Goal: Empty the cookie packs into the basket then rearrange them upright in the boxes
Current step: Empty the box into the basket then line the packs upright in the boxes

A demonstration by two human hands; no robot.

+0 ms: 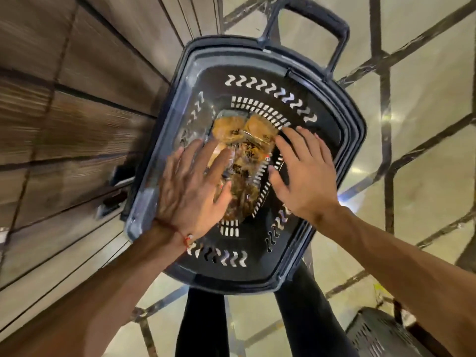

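Evidently the rearranging step is just starting: the clear-wrapped packs of golden-brown cookies lie loose in a heap on the floor of the dark slotted plastic basket, and none stands upright. Both hands reach down into it. The left hand, with a red thread bracelet at its wrist, hovers at 7 o'clock of the heap with fingers straight and spread wide, covering the nearer packs and gripping nothing. The right hand, at 3 o'clock of the heap, is likewise flat and splayed, its fingertips near the edge of the wrappers.

Next, I judge, the fingers must curl round one slippery pack and lift it free of the others without dragging the pile along.

Much is unclear. No boxes appear anywhere, so where the packs go cannot be told. Blur smears the wrappers, so their number and print are unreadable, and whether either hand touches a pack I cannot tell. The basket's looped dark handle juts out at 1 o'clock; a second dark perforated basket is cut off at 5 o'clock.
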